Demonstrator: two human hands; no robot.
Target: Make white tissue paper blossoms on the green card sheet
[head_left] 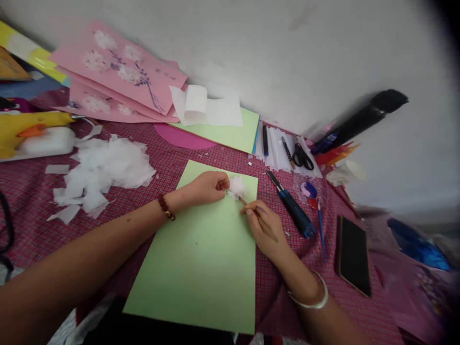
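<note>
- Checked cloth: dark red, spread under the green sheet and past it on both sides.
- Green sheet: lies flat in front of the person, both hands over its far end.
- Pink sheets: overlapping, beyond the green sheet and to its left; the top one bears white puffy flowers on a dark branch.
- Heap of white scraps: thin, loose pieces, left of the green sheet.
- Glue gun: yellow with an orange trigger, farther left of the green sheet than most of the scraps.
- Left hand: over the green sheet's far part, fingers curled in, tips at the white tuft's edge; I cannot tell whether they pinch it.
- Right hand: at the green sheet's right edge, closed around a brown stick like a pen.
- Utility knife: blue and black, just right of the green sheet.
- Brown stick: slants over the green sheet's right edge, its tip at the tuft.
- White tuft: on the green sheet, near its far right corner.
</note>
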